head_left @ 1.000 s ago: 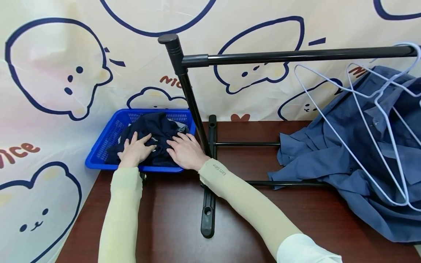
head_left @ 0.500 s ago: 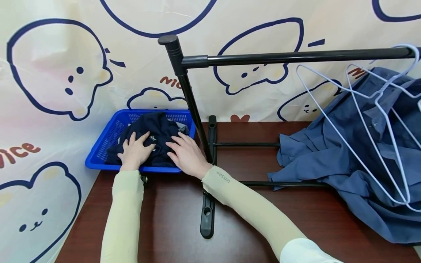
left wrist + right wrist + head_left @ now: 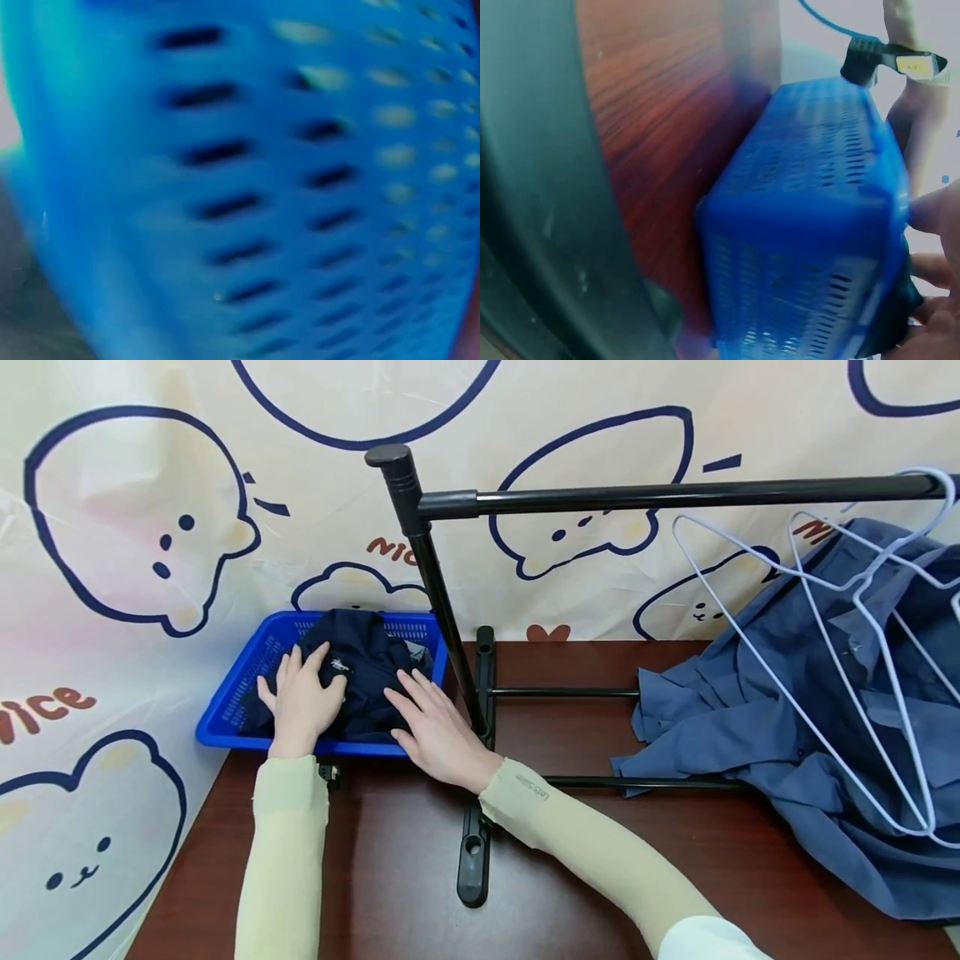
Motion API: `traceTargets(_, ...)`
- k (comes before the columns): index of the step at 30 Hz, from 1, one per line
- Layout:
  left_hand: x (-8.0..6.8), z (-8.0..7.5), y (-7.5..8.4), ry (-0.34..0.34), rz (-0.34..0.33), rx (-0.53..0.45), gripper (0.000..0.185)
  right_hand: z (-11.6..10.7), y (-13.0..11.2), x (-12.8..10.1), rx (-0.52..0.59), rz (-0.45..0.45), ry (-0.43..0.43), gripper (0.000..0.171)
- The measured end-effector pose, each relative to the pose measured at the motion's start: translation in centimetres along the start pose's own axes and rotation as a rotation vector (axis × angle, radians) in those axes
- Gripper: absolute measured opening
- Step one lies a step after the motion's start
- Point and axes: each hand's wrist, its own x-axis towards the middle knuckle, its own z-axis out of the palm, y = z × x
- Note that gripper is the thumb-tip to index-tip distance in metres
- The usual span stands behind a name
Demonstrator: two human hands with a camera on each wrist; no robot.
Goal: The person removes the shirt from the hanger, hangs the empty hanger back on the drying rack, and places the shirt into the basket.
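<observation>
The backdrop (image 3: 112,693) reads "Nice"; the sleeve (image 3: 536,789) print is unreadable.

Staged laundry corner; cartoon backdrop (image 3: 150,485); garment rack (image 3: 675,493); basket (image 3: 225,710)

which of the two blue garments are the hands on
The dark navy garment in the blue basket; both hands rest flat on it. The lighter blue shirt lies untouched by the hangers.

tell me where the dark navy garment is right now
In the head view the dark navy garment lies in the blue basket at the table's left rear corner, left of the black rack post, with the left hand and right hand resting on it.
</observation>
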Motion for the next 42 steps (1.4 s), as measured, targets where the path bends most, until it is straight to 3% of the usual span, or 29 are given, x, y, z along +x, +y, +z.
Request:
traceTargets(4,-0.7,-1.5,1.6,0.134,0.088,-0.088,0.060,-1.0,-0.5,-0.7,0.074,-0.016,-0.011,0.061)
traceTargets(11,-2.2,-4.6,5.8,0.456,0.336,-0.250,0.056,-2.8,-0.8,-2.0,0.202,0.027,-0.024,0.069)
traceTargets(17,-4.5,-7.5,10.7,0.622,0.550,-0.333,0.054,-3.8,-0.4,-3.4,0.280,0.050,-0.032,0.063)
traceTargets(22,-6.5,-9.5,15.4,0.743,0.759,-0.407,0.056,-4.4,0.6,-4.8,0.318,0.022,0.036,0.059)
traceTargets(26,-7.2,-10.3,18.3,0.755,0.905,-0.412,0.056,-5.1,1.7,-6.1,0.393,0.023,0.080,0.050)
traceTargets(33,-6.8,-10.4,22.0,0.718,1.142,-0.333,0.054,-5.9,3.7,-7.6,0.487,0.076,0.113,0.036)
traceTargets(37,-6.5,-9.9,24.2,0.680,1.213,-0.280,0.057,-6.1,4.4,-8.1,0.487,0.095,0.123,0.034)
traceTargets(42,-5.8,-9.3,27.1,0.645,1.238,-0.160,0.065,-6.1,5.1,-8.7,0.509,0.130,0.109,0.034)
